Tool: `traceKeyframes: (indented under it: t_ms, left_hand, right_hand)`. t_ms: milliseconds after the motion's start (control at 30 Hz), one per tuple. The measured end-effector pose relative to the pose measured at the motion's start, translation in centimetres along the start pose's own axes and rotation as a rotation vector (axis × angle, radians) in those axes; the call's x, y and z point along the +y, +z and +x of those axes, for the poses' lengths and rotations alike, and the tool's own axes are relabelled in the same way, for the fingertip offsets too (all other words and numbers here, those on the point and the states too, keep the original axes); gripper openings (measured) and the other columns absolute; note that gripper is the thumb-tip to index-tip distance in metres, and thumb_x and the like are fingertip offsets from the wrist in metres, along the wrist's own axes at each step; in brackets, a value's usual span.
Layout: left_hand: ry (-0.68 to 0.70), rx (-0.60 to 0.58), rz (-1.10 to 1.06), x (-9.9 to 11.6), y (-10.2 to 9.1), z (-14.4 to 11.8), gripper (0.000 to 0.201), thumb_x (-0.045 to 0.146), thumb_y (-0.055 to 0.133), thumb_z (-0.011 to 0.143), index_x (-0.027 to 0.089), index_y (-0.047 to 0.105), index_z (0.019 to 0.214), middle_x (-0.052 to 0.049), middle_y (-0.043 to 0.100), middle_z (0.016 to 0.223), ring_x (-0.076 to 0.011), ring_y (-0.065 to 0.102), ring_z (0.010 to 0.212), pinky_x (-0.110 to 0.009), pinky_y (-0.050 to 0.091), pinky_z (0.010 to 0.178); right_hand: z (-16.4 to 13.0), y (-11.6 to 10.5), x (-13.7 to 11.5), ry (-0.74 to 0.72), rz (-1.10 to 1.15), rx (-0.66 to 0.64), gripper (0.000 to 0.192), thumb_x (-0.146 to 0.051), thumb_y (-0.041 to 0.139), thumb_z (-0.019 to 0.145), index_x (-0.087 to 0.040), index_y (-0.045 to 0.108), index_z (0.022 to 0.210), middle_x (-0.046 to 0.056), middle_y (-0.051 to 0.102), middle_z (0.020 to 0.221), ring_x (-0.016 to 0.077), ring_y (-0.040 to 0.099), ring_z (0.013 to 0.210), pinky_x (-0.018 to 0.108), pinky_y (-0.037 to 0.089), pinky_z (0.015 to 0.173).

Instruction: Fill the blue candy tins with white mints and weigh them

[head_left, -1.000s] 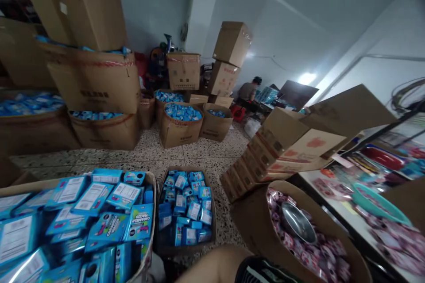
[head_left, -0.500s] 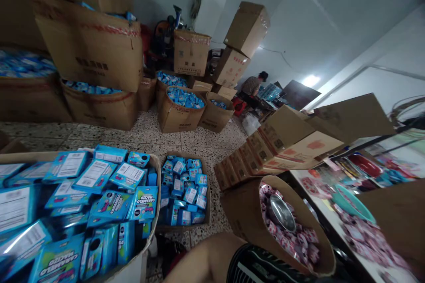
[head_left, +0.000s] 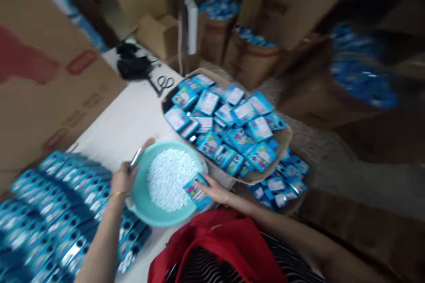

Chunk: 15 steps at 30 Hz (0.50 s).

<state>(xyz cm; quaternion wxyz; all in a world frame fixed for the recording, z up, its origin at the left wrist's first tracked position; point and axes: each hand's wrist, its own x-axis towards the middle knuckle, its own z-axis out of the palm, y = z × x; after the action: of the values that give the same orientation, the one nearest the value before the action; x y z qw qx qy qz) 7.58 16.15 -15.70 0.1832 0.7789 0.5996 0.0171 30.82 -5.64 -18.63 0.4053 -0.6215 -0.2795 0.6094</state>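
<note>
Two of my hands are in frame, left hand and right hand, with one metal tool in the first and one blue packet in the second, over one turquoise bowl of white pieces too small and numerous to count. More than twenty loose packets show in one long carton near me, with one second heap lower down, partly hidden. Lined-up packets at my left run to dozens, too blurred for an exact tally. I count one table, one pair of scissors, one red-printed carton and, farther off, at least three filled cartons
</note>
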Motion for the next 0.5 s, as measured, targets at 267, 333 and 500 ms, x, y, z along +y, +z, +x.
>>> traceKeyframes:
  t_ms: [267, 333, 500]
  left_hand:
    - [0.168, -0.157, 0.129, -1.1, 3.9, -8.6, 0.036, 0.010, 0.033, 0.088, 0.013, 0.052, 0.119, -0.012, 0.056, 0.109, -0.0211, 0.056, 0.101, -0.035, 0.046, 0.093]
    - [0.089, -0.165, 0.182, -0.5, 5.6, -8.6, 0.042, 0.005, 0.031, 0.085, 0.012, 0.051, 0.122, -0.014, 0.055, 0.111, -0.0227, 0.055, 0.102, -0.038, 0.045, 0.094]
    - [0.041, -0.165, 0.168, 0.9, 8.5, -8.7, 0.052, 0.001, 0.028, 0.084, 0.015, 0.045, 0.131, -0.014, 0.051, 0.123, -0.0234, 0.047, 0.112, -0.041, 0.039, 0.101]
  right_hand:
    - [-2.1, -3.1, -1.6, -0.032, -0.201, -0.128, 0.038, -0.055, 0.062, 0.078, -0.022, 0.064, 0.097, 0.003, 0.071, 0.091, 0.0226, 0.066, 0.084, 0.037, 0.053, 0.079]
    - [-1.8, -2.8, -1.6, -0.010, -0.114, -0.124, 0.042, -0.057, 0.061, 0.077, -0.022, 0.064, 0.099, 0.004, 0.071, 0.097, 0.0244, 0.065, 0.093, 0.039, 0.052, 0.086]
    - [-0.4, -2.1, -0.8, 0.138, 0.306, -0.162, 0.049, -0.058, 0.066, 0.073, -0.022, 0.064, 0.104, 0.005, 0.072, 0.103, 0.0266, 0.065, 0.104, 0.045, 0.048, 0.095]
